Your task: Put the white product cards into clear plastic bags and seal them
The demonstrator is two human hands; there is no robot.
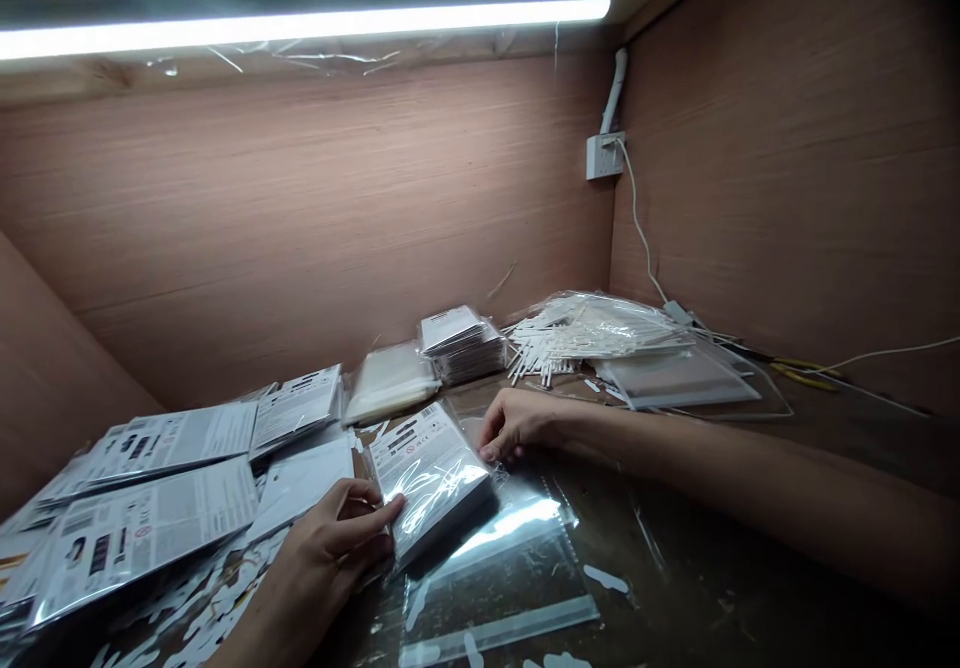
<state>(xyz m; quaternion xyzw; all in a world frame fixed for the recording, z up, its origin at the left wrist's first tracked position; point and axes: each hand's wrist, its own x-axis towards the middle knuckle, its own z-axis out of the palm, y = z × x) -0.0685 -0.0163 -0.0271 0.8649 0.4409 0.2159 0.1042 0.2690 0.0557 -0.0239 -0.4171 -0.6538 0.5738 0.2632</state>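
Barcoded card packet (427, 478) in a clear plastic bag, its small print unreadable, lies mid-table (675, 508). Left hand (337, 538) fingers (373, 514) closed on its near edge; right hand (517, 426) fingers (491, 443) pinch its far corner.

The dark worktop (720, 538) carries sleeved printed packets (142, 538) spread along its left edge, a bundle of white sticks (562, 343) toward the back corner, yellow-handled pliers (802, 373) near the right edge, a clear plastic bag (510, 578) at the front, and scattered white paper scraps (604, 578).
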